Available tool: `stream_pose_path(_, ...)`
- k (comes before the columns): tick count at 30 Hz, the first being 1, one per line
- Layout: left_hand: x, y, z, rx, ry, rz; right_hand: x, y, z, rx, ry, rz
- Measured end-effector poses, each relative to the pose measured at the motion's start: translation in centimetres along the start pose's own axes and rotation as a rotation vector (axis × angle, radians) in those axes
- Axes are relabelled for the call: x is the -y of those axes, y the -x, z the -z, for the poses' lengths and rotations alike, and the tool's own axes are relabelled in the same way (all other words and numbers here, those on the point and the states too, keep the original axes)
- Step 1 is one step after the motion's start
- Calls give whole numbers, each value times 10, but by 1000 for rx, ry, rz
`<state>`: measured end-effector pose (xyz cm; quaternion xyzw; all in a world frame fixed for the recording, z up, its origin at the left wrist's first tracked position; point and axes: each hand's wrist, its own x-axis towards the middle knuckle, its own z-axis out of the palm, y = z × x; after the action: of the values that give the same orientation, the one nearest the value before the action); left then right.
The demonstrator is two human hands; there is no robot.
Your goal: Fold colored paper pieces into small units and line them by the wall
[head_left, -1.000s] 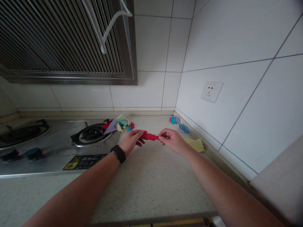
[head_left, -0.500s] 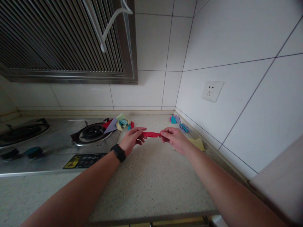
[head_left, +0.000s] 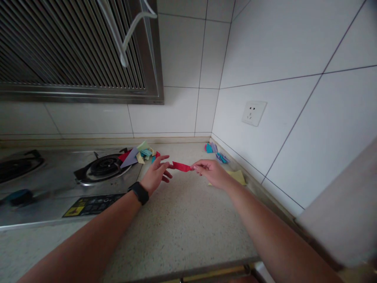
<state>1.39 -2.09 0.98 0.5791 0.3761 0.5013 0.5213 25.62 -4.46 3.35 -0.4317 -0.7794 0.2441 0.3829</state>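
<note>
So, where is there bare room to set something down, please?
The counter is bare between the forearms, red paper and front edge. A paper pile crowds the stove's right edge; folded papers and a yellow sheet line the right wall.

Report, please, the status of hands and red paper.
Right hand pinching red paper by one end. Left hand open at other end, contact unclear. No obstruction visible.

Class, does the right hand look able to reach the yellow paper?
Probably yes: the yellow paper lies close by the right hand with nothing seen between, though that hand holds the red strip.
</note>
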Motion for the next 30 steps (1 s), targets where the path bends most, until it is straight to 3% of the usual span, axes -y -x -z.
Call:
stream_pose_path(5, 4, 2, 2, 104, -152, 61, -3, 6, 27, 24, 607, 109)
stream_pose_path(9, 8, 6, 0, 330, -262, 99, -17, 8, 42, 73, 923, -93)
stream_pose_path(12, 11, 7, 0, 426, -342, 74, -27, 7, 50, 106, 987, -231)
stream_pose_path(17, 16, 5, 1, 465, -434, 27, -34, 4, 61, 190, 985, -376)
stream_pose_path(24, 12, 5, 1, 468, -357, 93, -38, 2, 65, 223, 987, -473)
stream_pose_path(30, 15, 4, 1, 484, -388, 69, -42, 0, 65, 217, 1012, -491)
